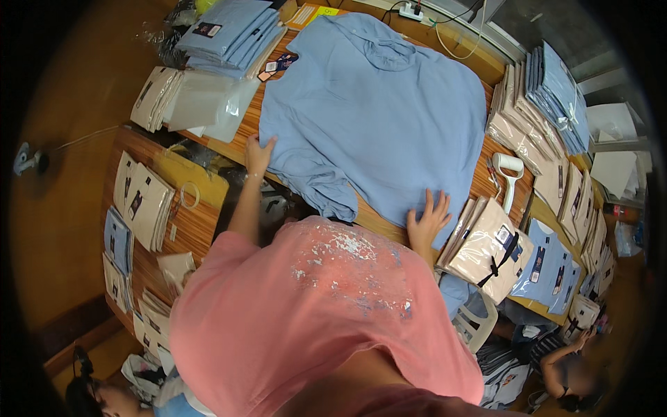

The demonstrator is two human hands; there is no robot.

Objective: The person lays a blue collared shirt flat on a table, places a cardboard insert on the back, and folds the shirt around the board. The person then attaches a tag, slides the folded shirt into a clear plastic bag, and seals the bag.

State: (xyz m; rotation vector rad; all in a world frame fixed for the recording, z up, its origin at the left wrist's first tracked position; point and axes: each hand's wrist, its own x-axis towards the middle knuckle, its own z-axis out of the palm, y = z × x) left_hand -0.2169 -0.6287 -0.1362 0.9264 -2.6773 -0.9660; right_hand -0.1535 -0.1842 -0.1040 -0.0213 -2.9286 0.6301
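Note:
A light blue shirt (375,118) lies spread on the striped wooden table, its neckline at the far side. A dark hang tag (278,64) sticks out at its far left edge. Lower left, part of the cloth is rumpled and hangs over the near edge. My left hand (259,156) is at the shirt's left edge, thumb and forefinger apart, fingertips touching the cloth. On the near right part of the shirt rests my right hand (429,219), open with fingers spread, pressing nothing but fabric.
Folded blue shirts (226,31) and clear bags (215,104) are at the far left. Packed beige shirts (517,118), a white lint roller (508,170) and a bagged beige stack (486,243) line the right side. A side table (194,229) stands left. Other people are at both lower corners.

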